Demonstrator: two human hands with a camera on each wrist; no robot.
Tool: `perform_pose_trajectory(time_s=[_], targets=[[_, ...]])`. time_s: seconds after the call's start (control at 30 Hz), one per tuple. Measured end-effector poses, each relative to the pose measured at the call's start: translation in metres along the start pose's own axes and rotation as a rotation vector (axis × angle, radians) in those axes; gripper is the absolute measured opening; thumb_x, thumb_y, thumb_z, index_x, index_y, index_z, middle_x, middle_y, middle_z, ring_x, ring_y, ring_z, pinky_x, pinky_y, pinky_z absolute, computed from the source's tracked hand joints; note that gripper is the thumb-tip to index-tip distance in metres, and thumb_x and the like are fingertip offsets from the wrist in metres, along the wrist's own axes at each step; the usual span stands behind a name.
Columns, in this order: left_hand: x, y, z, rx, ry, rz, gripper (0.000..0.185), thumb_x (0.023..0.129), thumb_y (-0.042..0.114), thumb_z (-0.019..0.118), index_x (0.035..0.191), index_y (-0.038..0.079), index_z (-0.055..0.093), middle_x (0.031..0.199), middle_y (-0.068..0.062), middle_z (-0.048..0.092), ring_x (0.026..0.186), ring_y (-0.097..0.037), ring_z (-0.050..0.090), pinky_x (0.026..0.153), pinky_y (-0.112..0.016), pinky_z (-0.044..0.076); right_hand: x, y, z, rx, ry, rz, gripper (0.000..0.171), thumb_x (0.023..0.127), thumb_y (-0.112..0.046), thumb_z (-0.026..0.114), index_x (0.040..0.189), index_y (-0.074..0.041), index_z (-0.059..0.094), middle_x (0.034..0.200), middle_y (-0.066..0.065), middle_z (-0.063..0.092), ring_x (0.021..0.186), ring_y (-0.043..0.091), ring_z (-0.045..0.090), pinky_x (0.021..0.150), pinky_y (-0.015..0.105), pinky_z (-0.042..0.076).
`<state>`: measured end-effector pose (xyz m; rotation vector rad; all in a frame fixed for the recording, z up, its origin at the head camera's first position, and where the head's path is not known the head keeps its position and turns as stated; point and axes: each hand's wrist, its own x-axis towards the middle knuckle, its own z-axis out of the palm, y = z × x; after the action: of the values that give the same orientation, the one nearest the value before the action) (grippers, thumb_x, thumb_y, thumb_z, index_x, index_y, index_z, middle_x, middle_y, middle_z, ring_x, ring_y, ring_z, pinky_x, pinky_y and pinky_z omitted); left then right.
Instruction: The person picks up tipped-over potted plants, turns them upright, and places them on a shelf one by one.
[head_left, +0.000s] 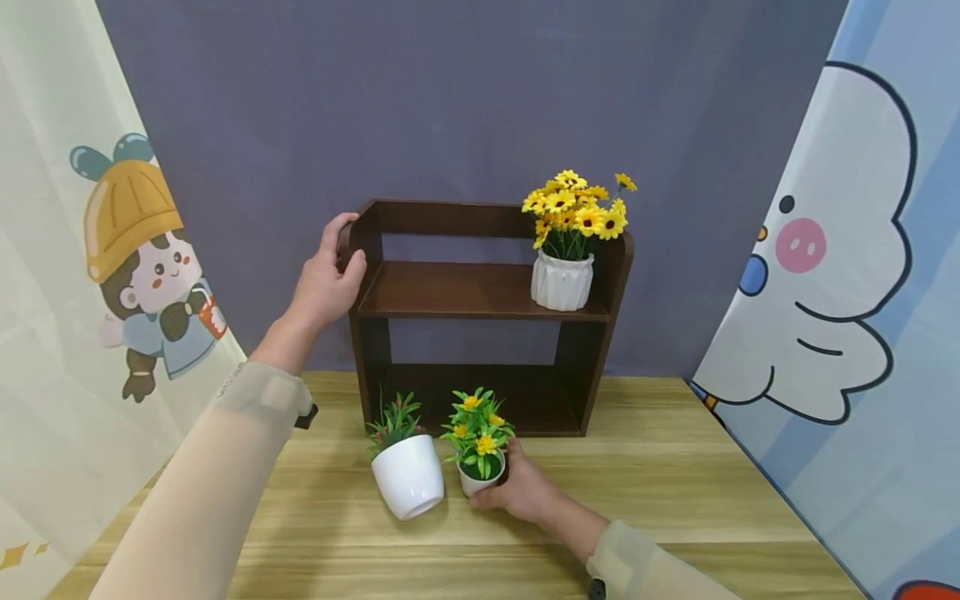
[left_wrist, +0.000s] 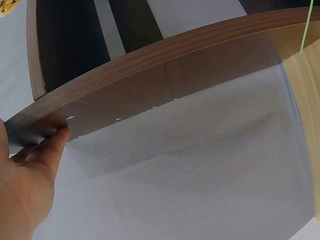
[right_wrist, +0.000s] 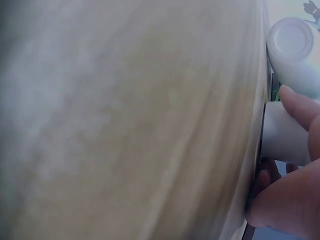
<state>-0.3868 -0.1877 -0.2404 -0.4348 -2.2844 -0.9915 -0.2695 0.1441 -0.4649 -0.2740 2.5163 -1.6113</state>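
My left hand (head_left: 324, 283) grips the shelf (head_left: 480, 292) top-left corner, steadying | right hand (head_left: 522, 492) curled round small flower pot (head_left: 480, 477) | lift straight, clear the neighbouring white pot (head_left: 408, 477).

A light wood-grain counter (head_left: 675, 500) carries a dark brown two-tier shelf (head_left: 480, 292) standing at its back edge. In front of the shelf, two small white pots of green plants stand on the counter: a larger pot (head_left: 408, 477) and, just beside it, a smaller pot (head_left: 480, 479) with yellow flowers. On the shelf's upper board sits a white ribbed vase (head_left: 562, 281) of yellow flowers.
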Motion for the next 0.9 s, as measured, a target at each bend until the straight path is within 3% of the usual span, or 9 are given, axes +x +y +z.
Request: perform_pose_trajectory(time_s=[0.4,0.63,0.9], targets=[[0.0007,-0.0022,0.0013,-0.005,0.008,0.009,0.058,0.114,0.037,0.045,0.169,0.037,0.028,0.074,-0.006,0.046,0.055,-0.020,0.042,0.053,-0.039,0.040,-0.0023,-0.0010,-0.0034,0.005,0.016,0.050,0.129,0.076,-0.018,0.100,0.168,0.015,0.016,0.168,0.040,0.036,0.155,0.056,0.039,0.129,0.072,0.023],[0.0004,-0.0007,0.0017,-0.004,0.015,0.016,0.058,0.114,0.037,0.046,0.170,0.038,0.028,0.079,-0.008,0.049,0.057,-0.019,0.045,0.056,-0.040,0.041,-0.0027,-0.0016,-0.0036,0.019,0.038,0.025,0.120,0.076,-0.014,0.098,0.165,0.017,0.024,0.165,0.039,0.042,0.154,0.054,0.042,0.129,0.071,0.025],[0.0003,-0.0013,0.0017,-0.004,0.013,0.014,0.058,0.114,0.037,0.045,0.169,0.040,0.027,0.081,-0.010,0.050,0.060,-0.021,0.047,0.058,-0.041,0.042,-0.0058,-0.0005,-0.0080,0.067,0.052,-0.020,0.097,0.077,-0.009,0.096,0.157,0.008,0.045,0.155,0.029,0.057,0.148,0.047,0.050,0.128,0.070,0.029]])
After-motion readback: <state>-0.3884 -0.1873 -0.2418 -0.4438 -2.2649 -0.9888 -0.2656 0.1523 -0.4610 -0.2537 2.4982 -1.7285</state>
